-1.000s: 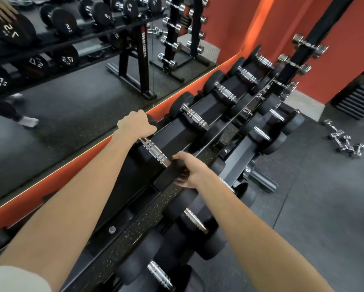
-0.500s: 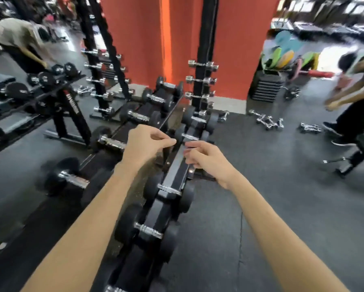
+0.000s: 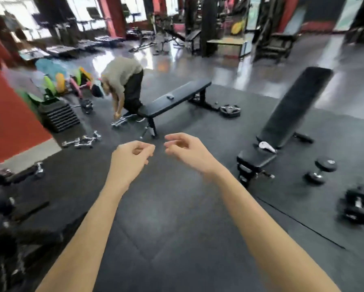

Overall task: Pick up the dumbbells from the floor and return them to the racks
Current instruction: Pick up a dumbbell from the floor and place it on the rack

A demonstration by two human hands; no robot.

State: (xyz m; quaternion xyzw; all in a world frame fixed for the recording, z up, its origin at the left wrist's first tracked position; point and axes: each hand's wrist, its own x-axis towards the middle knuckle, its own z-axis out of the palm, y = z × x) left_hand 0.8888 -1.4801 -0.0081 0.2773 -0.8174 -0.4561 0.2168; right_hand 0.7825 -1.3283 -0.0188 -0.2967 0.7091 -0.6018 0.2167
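Both hands were held out in front of the body, above the dark rubber floor (image 3: 176,228), and both held nothing. The left hand (image 3: 132,159) had its fingers loosely curled, thumb and forefinger tips nearly touching. The right hand (image 3: 187,150) had fingers relaxed, a bit bent and slightly apart. The two hands were near each other but not touching.

Black dumbbells (image 3: 320,170) lay on the floor at the right, approx. beside the foot of the incline bench (image 3: 292,110); more black ones (image 3: 356,207) lay at the right edge, blurred. Small chrome dumbbells (image 3: 82,141) lay in a group on the floor at the left, near the red wall (image 3: 8,123). The rack (image 3: 1,207) showed only at the left edge, very blurred, w/ some dark dumbbells on it.

In the middle stood a flat bench (image 3: 176,100), w/ a weight plate (image 3: 230,110) on the floor beside its far leg. Another person (image 3: 124,85) bent down at the near end of the flat bench, hands low over chrome dumbbells (image 3: 118,122). A white cloth (image 3: 266,146) lay on the incline bench seat.
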